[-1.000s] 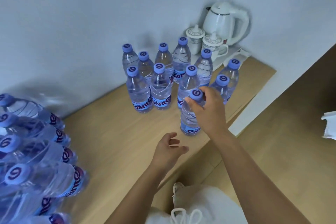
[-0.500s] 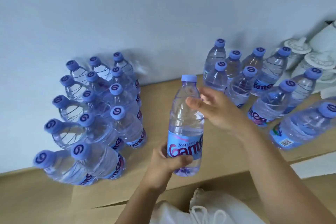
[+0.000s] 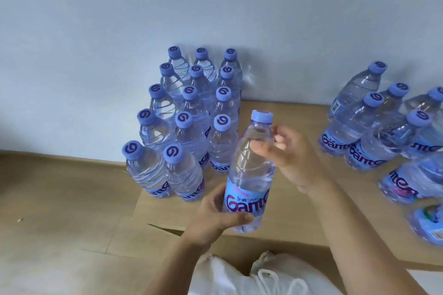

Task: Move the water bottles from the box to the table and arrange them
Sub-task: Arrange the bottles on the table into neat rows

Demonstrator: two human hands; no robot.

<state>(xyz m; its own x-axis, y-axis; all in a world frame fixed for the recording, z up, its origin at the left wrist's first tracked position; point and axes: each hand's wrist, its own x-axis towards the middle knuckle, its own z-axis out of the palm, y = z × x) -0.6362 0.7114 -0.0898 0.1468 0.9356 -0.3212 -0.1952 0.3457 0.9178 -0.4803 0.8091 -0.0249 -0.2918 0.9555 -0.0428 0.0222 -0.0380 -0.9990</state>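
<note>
One clear water bottle (image 3: 251, 170) with a blue cap and blue label is held upright in the air between both hands. My left hand (image 3: 215, 218) grips its labelled lower part. My right hand (image 3: 294, 158) holds its upper part, thumb on the front and blurred fingers behind. A tight group of several bottles (image 3: 191, 127) stands to the left against the wall. Another group of several bottles (image 3: 364, 132) stands to the right, cut off by the frame edge.
A tan cardboard surface with a loose flap (image 3: 167, 213) runs under the held bottle. Wooden floor (image 3: 60, 199) lies to the left. A white drawstring garment (image 3: 263, 278) fills the bottom edge. A pale wall (image 3: 215, 7) closes off the back.
A second ago my right hand held a bottle's cap on the table and my left hand was empty. Now both hands hold one bottle, and the view has swung left.
</note>
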